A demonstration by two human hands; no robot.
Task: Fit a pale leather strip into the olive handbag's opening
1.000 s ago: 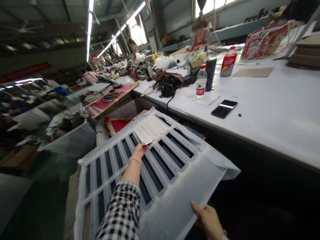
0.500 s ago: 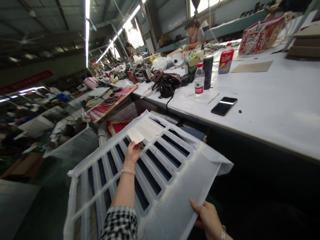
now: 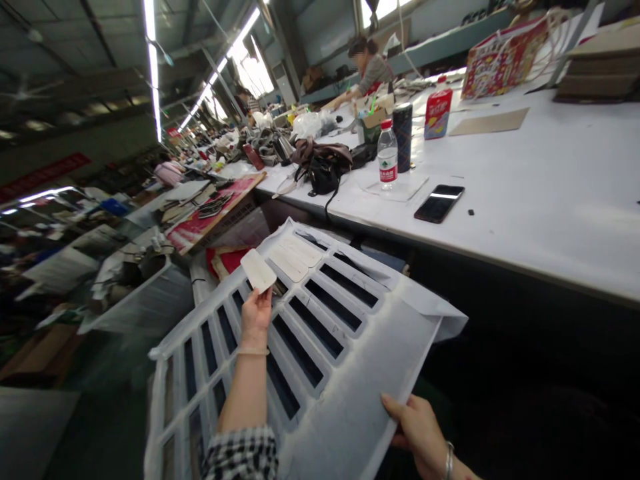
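A whitish slotted plastic tray [image 3: 345,413] tilts in front of me, its long slots dark. My right hand [image 3: 417,427] is closed on the tray's near right edge, thumb on top and fingers beneath. Above the tray's far left part, my left hand [image 3: 257,312] pinches a flat cream-coloured piece with rounded corners [image 3: 259,271] by its near end. Beside it, similar flat cream pieces [image 3: 296,259] lie side by side on the tray's far end. The underside of the held piece is hidden.
A white worktable [image 3: 540,193] at right bears a phone [image 3: 440,203], a water bottle [image 3: 387,157], a dark tumbler [image 3: 403,133] and a black bag [image 3: 323,170]. Left of the tray stands a translucent bin [image 3: 145,300]. A person [image 3: 373,70] works across the table.
My left hand has moved slightly left with the cream piece, which now stands farther from the others and shows more of its face. My right hand keeps its hold on the tray edge.
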